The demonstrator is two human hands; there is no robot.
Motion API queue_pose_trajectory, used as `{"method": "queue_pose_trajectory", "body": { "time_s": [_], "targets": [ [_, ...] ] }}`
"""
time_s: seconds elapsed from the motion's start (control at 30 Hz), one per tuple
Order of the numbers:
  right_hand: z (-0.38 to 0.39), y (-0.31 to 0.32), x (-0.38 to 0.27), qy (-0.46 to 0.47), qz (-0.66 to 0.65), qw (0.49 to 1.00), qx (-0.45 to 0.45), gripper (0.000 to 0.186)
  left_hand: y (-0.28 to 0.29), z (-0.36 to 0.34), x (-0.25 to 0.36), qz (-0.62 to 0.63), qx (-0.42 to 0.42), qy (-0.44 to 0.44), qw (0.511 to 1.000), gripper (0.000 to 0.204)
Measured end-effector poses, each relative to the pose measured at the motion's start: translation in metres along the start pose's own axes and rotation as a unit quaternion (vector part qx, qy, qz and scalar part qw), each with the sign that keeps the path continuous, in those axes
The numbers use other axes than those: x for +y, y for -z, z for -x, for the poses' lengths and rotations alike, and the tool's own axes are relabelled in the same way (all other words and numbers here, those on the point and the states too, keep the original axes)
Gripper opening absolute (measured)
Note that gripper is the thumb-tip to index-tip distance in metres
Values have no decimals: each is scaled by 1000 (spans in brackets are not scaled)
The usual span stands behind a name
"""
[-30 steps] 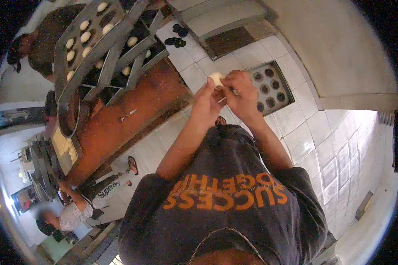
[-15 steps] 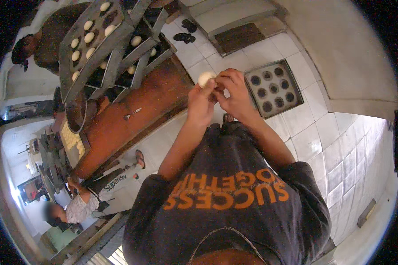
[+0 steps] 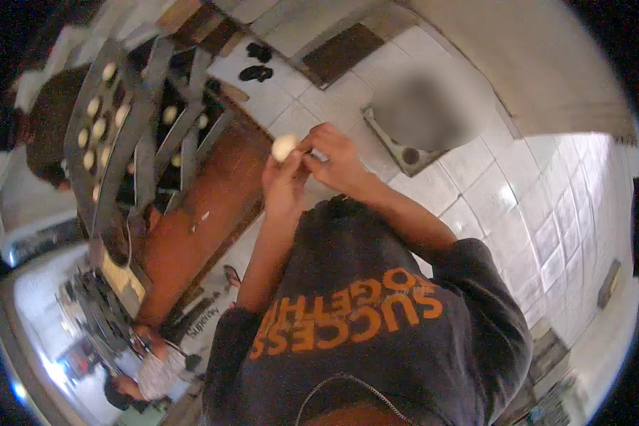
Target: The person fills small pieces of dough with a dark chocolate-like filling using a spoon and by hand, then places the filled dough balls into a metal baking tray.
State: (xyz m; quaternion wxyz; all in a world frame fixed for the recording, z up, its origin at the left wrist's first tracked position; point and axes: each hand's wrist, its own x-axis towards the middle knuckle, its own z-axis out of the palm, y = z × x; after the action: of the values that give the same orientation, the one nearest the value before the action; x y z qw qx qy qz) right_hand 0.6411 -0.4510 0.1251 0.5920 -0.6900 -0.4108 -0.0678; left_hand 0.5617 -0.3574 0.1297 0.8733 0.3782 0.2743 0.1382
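A round, pale dough ball (image 3: 285,148) sits at the fingertips of my left hand (image 3: 282,183), which is closed around its underside with the thumb toward me. My right hand (image 3: 337,162) meets it from the right. Its fingers are bent and pinched together beside the left thumb and the ball, and whatever lies between them is hidden. Both hands are raised in front of my dark T-shirt, above the tiled floor.
Left, metal trays (image 3: 149,121) holding pale dough balls are stacked crosswise on a reddish-brown table (image 3: 206,192). Another tray (image 3: 396,153), mostly hidden by a blurred patch, lies right on the tiles. Black footwear (image 3: 255,73) lies beyond. Two people (image 3: 160,369) are at the left.
The view has shifted, so my hands and the dough ball now appear further left and slightly lower. The ball is still held. The floor tray has become mostly hidden by blur.
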Motion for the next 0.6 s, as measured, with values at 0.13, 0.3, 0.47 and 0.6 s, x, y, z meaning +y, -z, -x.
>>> {"method": "queue_pose_trajectory", "body": {
  "time_s": [0.13, 0.3, 0.47, 0.6],
  "targets": [
    [12, 7, 21, -75, -47, 996, -10, 19, 11, -22, -18, -39, 1, 18, 999, 26],
    [48, 51, 104, -336, -124, 934, 14, 21, 28, -63, -41, -197, 59, 37, 978, 27],
    [179, 88, 288, -522, 155, 838, 5, 26, 74, -69, -66, -540, 18, 71, 838, 27],
    [416, 86, 451, -572, 365, 702, -218, 39, 78, -53, -112, -395, 97, 182, 895, 24]
  ]
}}
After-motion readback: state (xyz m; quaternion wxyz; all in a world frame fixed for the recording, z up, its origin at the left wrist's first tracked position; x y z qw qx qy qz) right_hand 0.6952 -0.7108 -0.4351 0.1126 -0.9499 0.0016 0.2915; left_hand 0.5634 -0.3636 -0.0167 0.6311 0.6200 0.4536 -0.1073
